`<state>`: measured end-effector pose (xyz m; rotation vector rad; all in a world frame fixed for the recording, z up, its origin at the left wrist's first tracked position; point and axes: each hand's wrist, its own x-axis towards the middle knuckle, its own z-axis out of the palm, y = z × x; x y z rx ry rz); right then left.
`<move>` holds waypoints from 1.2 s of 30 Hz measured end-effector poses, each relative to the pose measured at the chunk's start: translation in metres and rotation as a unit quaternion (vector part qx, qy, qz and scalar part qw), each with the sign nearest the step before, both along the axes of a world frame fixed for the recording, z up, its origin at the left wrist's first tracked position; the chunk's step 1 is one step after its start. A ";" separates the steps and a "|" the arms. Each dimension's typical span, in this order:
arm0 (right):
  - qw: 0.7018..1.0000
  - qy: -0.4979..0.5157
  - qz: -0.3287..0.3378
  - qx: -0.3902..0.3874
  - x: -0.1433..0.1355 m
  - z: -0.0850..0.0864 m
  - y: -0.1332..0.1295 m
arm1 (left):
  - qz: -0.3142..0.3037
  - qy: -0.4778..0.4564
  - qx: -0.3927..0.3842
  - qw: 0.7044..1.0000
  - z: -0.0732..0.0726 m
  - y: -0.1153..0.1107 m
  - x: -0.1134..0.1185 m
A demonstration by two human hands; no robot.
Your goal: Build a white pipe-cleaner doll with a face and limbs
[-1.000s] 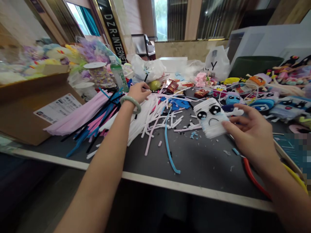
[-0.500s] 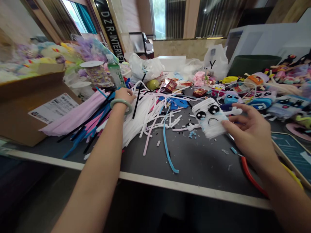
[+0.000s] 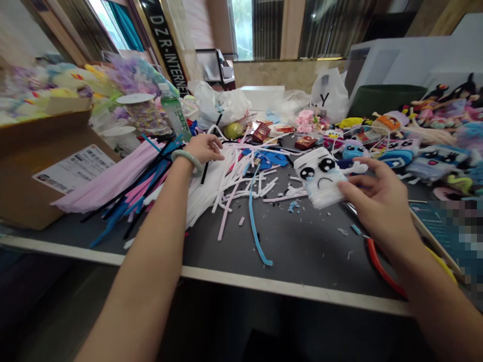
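My right hand (image 3: 381, 201) pinches a white pipe-cleaner doll (image 3: 320, 178) by its right side, above the table. The doll is a flat square with big black eyes, a frowning mouth, a pale blue patch under one eye and small white arms. My left hand (image 3: 205, 148), with a pale green bangle (image 3: 188, 160) at the wrist, hovers at the top of a heap of white pipe cleaners (image 3: 206, 196). Its fingers are bent and apart, with nothing visible in them. A light blue pipe cleaner (image 3: 254, 221) lies loose between the hands.
At left stand a cardboard box (image 3: 45, 161) and a green-labelled bottle (image 3: 175, 113). Pink pipe cleaners (image 3: 109, 176) lie by the box. Red-handled pliers or scissors (image 3: 381, 269), partly hidden, lie under my right forearm. Finished dolls (image 3: 433, 161) crowd the right side. Snippets dot the table.
My left hand has shifted a little to the right over the white heap, and its fingers have spread. My right hand keeps hold of the doll. The view has turned slightly.
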<state>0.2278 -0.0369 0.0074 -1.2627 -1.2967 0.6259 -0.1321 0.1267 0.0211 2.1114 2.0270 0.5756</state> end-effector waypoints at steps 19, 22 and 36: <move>0.999 0.016 0.028 -0.013 0.002 -0.004 0.000 | 0.067 0.160 -0.177 0.969 0.007 -0.003 0.007; 0.999 0.025 0.032 -0.009 0.002 -0.004 0.001 | 0.073 0.152 -0.188 0.967 0.007 -0.004 0.008; 0.999 0.036 0.016 -0.004 0.001 -0.006 0.001 | 0.193 0.047 0.040 0.979 0.011 -0.003 0.008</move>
